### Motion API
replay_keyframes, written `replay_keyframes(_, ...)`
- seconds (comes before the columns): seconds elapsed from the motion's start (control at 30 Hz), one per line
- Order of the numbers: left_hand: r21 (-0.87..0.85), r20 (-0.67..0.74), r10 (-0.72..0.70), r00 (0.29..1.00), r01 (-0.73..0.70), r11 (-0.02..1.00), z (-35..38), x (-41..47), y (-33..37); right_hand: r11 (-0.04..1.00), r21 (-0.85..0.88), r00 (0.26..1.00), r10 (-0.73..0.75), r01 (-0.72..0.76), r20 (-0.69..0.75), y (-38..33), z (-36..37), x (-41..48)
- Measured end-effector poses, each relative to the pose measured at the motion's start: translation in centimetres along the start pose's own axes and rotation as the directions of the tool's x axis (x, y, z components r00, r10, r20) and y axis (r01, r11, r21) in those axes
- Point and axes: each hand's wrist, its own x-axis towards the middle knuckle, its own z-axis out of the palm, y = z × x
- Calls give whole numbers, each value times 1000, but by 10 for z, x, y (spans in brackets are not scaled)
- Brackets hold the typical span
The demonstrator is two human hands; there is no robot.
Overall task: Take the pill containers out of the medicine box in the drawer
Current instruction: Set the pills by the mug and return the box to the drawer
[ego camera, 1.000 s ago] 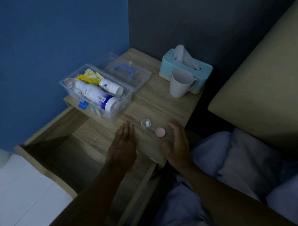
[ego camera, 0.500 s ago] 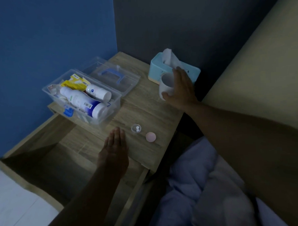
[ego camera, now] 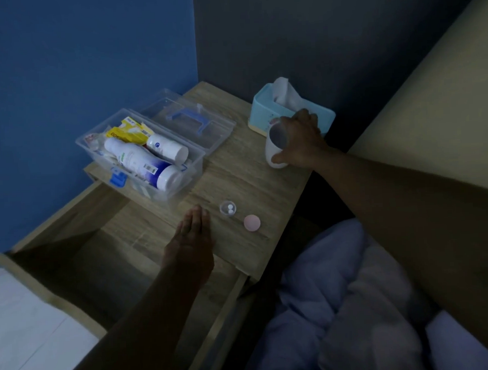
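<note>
Right grip (ego camera: pixel 298 139) is wrapping around the white mug (ego camera: pixel 274 147) beside the tissue box (ego camera: pixel 262 114); left grip (ego camera: pixel 190 237) is lying flat, holding nothing, beside the pill container (ego camera: pixel 227 208) in front of the medicine box (ego camera: pixel 141 155) on the surface (ego camera: pixel 245 168).

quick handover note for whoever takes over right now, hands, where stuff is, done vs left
Left hand: flat, empty, on the wooden nightstand edge above the open drawer.
Right hand: gripping the white mug beside the light blue tissue box.
Done: clear plastic medicine box is on the nightstand, lid open. Small clear pill cup with two white tablets and its round pink cap lie out front.
Left: two white bottles remain in the box.
</note>
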Motion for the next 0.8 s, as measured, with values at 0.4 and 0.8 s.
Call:
replay_keyframes(0.4,-105,26,-30,999,32,994,-8,1,1,988,132,992,-92,80,86,-45,-2,-51)
replay_keyframes(0.8,-108,33,-23,999,26,994,-14,-6,3,997,71,994,-25,18,108,-70,9,-71)
